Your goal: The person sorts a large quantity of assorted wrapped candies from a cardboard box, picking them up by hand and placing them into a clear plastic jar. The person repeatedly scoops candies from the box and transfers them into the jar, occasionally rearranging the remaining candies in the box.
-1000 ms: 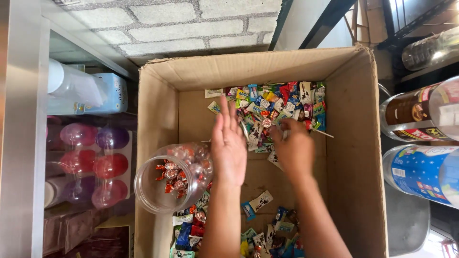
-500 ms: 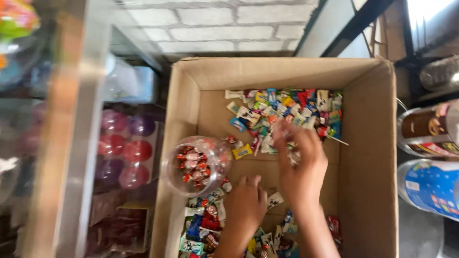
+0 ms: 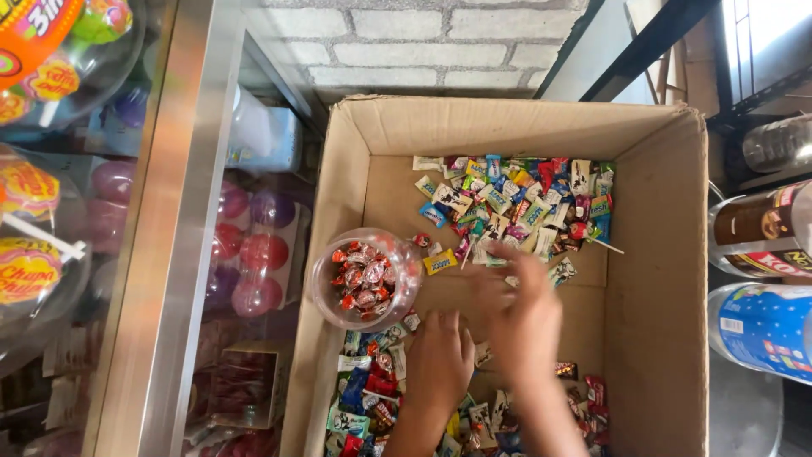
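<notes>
A brown cardboard box (image 3: 651,254) lies open below me, its floor strewn with small wrapped candies. One heap of candies (image 3: 516,203) sits at the far end, another heap (image 3: 381,398) near me. A clear plastic jar (image 3: 365,278) holding red-and-silver wrapped candies stands at the box's left wall. My left hand (image 3: 440,360) rests palm down on the near heap, fingers together. My right hand (image 3: 520,309) is blurred in the middle of the box, fingers spread just short of the far heap; whether it holds a candy cannot be told.
A metal-framed glass display case (image 3: 182,228) with round pink and purple items stands left of the box. Big lollipop tubs (image 3: 34,51) sit at the top left. Several jars and tins (image 3: 761,279) line the right side. A brick wall (image 3: 423,42) is behind.
My left hand has drawn back from the far heap to the near heap by the jar. My right hand has shifted slightly nearer. The camera has moved, so the box sits further right.
</notes>
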